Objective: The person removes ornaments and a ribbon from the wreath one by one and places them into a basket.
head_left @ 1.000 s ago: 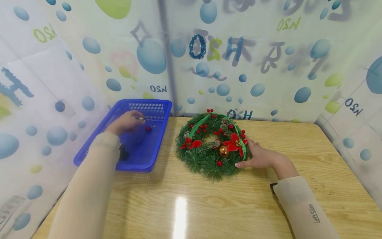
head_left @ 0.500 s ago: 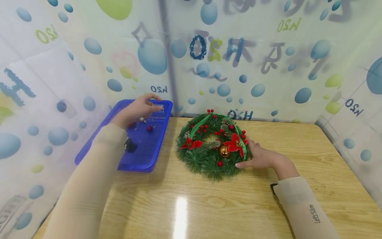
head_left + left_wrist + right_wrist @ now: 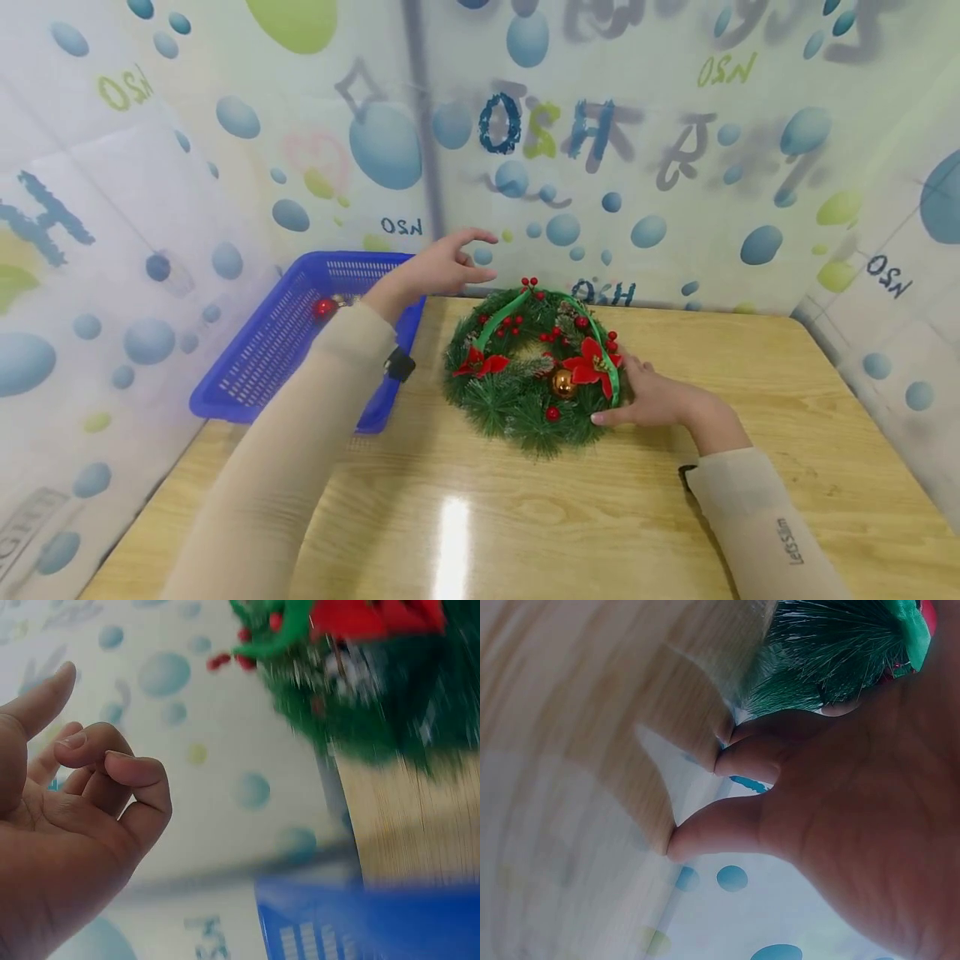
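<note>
Hovering above the gap between the blue basket (image 3: pixel 247 367) and the Christmas wreath (image 3: pixel 534 367), the left hand (image 3: pixel 438 268) hangs in the air with its fingers loosely curled; the wrist view shows nothing between them, though a thin hook or wire would be too small to tell. The right hand (image 3: pixel 660 398) rests flat on the counter (image 3: pixel 600 517), fingers relaxed, touching the wreath's right edge beside the green ribbon (image 3: pixel 611 371). The wreath lies flat at the far middle of the counter and already carries red poinsettias, berry clusters and a gold bauble (image 3: pixel 562 382). A small red bauble (image 3: pixel 324 307) sits in the basket at far left, unattached, so the decorating looks partly done.
</note>
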The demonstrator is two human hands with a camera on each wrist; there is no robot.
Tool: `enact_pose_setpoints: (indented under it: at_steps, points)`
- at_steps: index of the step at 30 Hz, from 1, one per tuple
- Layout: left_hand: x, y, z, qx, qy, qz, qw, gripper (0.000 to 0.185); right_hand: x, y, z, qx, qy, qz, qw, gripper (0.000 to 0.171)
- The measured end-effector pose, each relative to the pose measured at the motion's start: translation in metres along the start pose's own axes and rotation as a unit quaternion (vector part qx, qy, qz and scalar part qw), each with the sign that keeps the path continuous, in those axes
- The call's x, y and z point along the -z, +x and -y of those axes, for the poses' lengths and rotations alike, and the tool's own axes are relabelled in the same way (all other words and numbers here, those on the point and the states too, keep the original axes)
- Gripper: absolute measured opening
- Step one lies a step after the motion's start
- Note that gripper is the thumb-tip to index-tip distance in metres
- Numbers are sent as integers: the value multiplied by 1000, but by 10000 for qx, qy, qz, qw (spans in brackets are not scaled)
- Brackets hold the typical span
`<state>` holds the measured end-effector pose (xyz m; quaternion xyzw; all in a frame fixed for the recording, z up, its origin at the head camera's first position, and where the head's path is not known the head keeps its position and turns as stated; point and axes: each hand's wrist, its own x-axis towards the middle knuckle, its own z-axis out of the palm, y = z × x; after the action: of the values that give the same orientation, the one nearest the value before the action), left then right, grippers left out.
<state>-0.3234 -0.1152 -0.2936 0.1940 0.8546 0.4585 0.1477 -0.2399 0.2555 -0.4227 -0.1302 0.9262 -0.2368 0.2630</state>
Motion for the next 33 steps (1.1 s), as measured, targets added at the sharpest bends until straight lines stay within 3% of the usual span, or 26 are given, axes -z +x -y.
enact_pose_setpoints:
  at_steps: [10, 19, 24, 33]
  points:
    - [-48, 26, -13, -63, -301, 350, 9989, 61, 0, 0, 4, 119, 52, -28, 9999, 142]
    - [-81, 44, -16, 3, -521, 330, 9981, 60, 3, -2, 5, 99, -2, 3, 10000, 143]
    - [-103, 55, -13, 183, -479, 268, 9983, 65, 2, -1, 3, 59, 8, 37, 10000, 144]
    - [-139, 67, 0, 621, -364, 309, 9969, 53, 0, 1, -1, 107, -9, -16, 9999, 143]
